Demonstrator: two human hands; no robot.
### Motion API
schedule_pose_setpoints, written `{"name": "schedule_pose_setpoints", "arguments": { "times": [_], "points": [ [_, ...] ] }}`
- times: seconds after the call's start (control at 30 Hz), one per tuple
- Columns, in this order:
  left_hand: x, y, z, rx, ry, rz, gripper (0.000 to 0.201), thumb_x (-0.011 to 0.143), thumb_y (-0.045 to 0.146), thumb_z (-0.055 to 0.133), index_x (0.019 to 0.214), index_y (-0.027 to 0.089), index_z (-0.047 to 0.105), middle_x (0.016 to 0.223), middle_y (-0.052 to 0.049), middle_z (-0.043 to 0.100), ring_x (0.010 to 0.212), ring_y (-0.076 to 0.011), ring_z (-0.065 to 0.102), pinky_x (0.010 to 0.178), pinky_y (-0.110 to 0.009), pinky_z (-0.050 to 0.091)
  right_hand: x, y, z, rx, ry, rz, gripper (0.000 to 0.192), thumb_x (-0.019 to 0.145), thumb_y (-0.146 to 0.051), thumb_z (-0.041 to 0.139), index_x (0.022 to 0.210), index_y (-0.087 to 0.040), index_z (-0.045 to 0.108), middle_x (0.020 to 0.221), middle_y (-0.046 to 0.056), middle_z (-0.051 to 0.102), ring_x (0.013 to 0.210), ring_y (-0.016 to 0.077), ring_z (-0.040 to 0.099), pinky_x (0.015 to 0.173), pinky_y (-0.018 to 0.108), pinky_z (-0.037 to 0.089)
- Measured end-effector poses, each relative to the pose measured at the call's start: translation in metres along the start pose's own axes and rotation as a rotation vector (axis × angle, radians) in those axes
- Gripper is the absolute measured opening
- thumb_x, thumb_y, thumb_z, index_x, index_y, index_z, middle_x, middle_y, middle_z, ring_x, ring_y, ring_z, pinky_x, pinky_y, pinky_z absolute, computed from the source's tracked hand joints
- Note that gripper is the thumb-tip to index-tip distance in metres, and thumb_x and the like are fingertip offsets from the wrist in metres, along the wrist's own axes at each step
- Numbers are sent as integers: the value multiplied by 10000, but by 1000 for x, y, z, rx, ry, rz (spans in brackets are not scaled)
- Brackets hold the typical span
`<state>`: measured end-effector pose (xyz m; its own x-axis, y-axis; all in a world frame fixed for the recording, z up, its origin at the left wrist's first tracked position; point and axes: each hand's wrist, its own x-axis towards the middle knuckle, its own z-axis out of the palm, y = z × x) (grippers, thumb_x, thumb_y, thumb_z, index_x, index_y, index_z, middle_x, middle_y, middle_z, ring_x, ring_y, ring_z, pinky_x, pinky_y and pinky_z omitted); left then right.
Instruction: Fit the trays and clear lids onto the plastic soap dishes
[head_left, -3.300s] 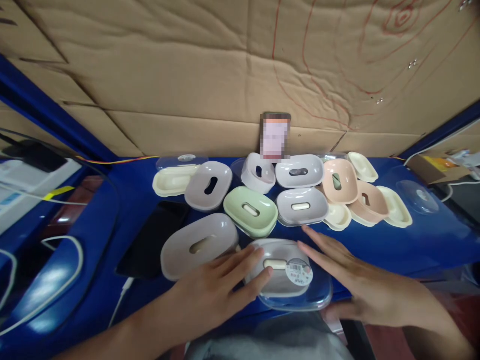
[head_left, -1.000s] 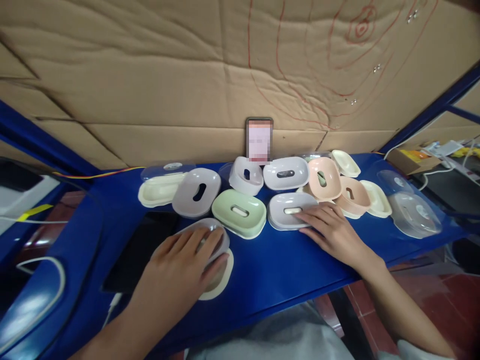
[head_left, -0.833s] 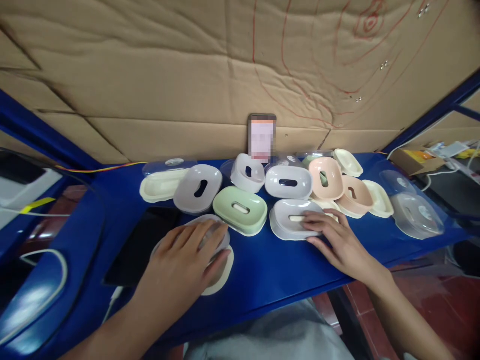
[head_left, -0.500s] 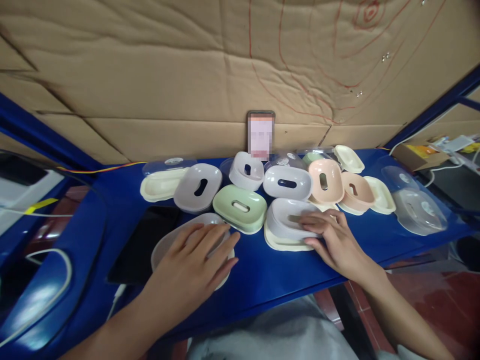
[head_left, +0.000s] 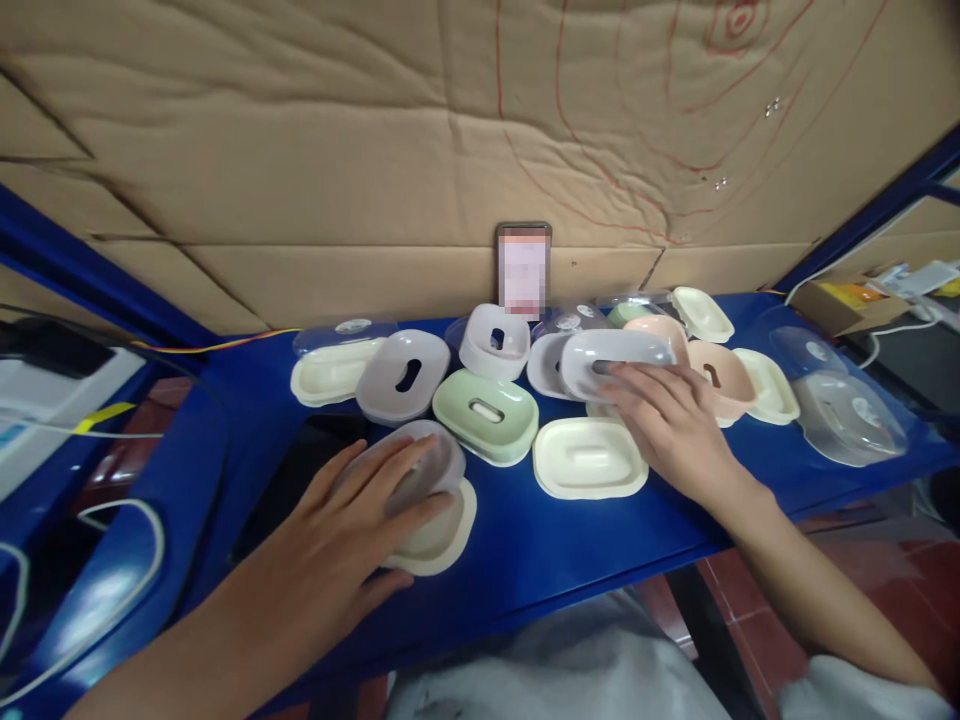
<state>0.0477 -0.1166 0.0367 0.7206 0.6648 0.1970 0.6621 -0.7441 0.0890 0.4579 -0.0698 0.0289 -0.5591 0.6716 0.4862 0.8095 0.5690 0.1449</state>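
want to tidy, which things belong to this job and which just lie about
Likely the job's: lavender dish in right hand, mauve dish under left hand, cream tray between them, green dish
Likely lying about: phone, white cable, dark flat device

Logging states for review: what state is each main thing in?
Right hand, closed on lavender dish
Lavender dish, held up
Front base, uncovered
Left hand, spread over grey dish
Grey dish, askew over left base
Green dish, upright, uncovered
Phone, propped up, screen lit
Far-right box, under clear lid

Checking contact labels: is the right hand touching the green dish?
No, the right hand holds a lilac dish, and the green dish sits apart from that hand, to its left.
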Motion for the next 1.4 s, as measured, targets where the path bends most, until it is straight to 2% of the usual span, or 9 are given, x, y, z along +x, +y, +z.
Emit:
{"name": "schedule_pose_setpoints", "arguments": {
  "times": [0.23,0.37,0.47,0.6,0.7,0.87,1.0,1.2,1.4],
  "points": [
    [21,-2,-5,-42,-5,7,331,1055,142,496,1257,305,700,1525,-80,568,1424,-285,552,1188,-540,490,45,9,22,78,-88,-209,572,1040,-1,434,1521,-274,577,1646,85,542,1499,285,530,1226,557,386],
    [36,1,-4,-56,-9,34,309,1052,142,502,1208,294,721,1484,-59,616,1400,-280,569,1224,-532,457,73,-6,32,280,-86,-473,365,1114,-294,554,1466,-240,631,1544,68,647,1470,238,550,1261,479,380],
    [46,-4,-6,-63,-1,46,326,1070,137,479,1233,287,719,1440,-44,652,1370,-245,594,1222,-472,466,97,-21,43,369,-172,-632,459,1073,-520,620,1403,-203,655,1462,88,693,1427,226,575,1246,441,403],
    [55,-4,-20,-58,5,-5,334,1105,171,427,1222,270,723,1393,-44,688,1310,-227,637,1174,-436,510,127,-27,51,386,-310,-748,265,1074,-404,655,1255,-214,691,1215,49,755,1226,213,660,1178,424,451],
    [62,20,-24,-93,40,-54,305,1082,127,474,1179,255,734,1350,-43,728,1287,-214,651,1182,-409,493,144,-20,50,417,-329,-817,223,1104,-250,572,1303,-234,671,1250,37,757,1203,211,661,1163,445,459],
    [81,81,24,-103,131,-46,309,1048,261,623,1349,268,695,1396,-63,724,1288,-234,661,1149,-399,499,140,-6,44,421,-313,-750,273,1078,-192,581,1335,-245,659,1404,48,717,1324,221,624,1213,473,416],
    [87,94,66,5,128,33,413,1073,412,610,1446,237,639,1509,-83,658,1395,-275,588,1169,-437,446,114,-1,36,492,-333,-603,286,1077,-200,599,1352,-250,659,1414,46,721,1369,217,607,1283,483,347],
    [78,83,63,34,110,177,279,1102,258,522,1307,169,689,1366,-117,703,1273,-274,619,1092,-453,422,102,-10,15,595,-434,-475,351,1098,-104,493,1405,-204,633,1432,87,700,1464,215,548,1313,521,283],
    [78,72,66,-25,134,240,273,1076,264,586,1318,168,670,1315,-113,691,1237,-278,613,1044,-437,434,123,-31,9,719,-410,-423,255,1131,-356,536,1241,-165,665,1247,75,751,1167,178,688,1114,379,474]
  ]
}}
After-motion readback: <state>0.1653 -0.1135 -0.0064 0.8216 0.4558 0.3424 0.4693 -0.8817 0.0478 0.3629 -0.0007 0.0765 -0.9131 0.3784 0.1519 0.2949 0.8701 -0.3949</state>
